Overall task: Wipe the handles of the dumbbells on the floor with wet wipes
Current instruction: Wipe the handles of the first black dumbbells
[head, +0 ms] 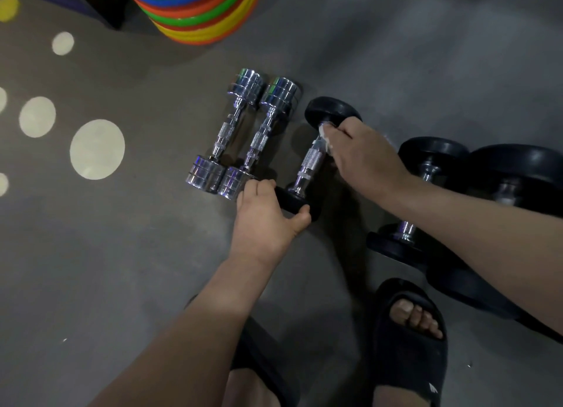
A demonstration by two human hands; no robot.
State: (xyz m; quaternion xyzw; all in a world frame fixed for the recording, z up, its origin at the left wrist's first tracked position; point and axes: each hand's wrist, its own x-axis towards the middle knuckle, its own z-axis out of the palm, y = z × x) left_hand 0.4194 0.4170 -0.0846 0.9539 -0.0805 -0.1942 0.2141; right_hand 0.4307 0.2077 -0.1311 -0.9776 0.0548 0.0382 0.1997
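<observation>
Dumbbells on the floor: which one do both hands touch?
The small black-ended dumbbell, right of the two chrome dumbbells. The left hand grips its near end, and the right hand holds a wet wipe on its handle.

A black-ended dumbbell (332, 109) lies flat on the floor (152, 254), a white wet wipe (326, 138) bunched on its knurled chrome handle (310, 160).

No legible words, numbers or brand names, small white logo mark (433, 388) on black sandal (408, 355), too small to read

Head view — steeply down, near the floor (91, 269).
</observation>
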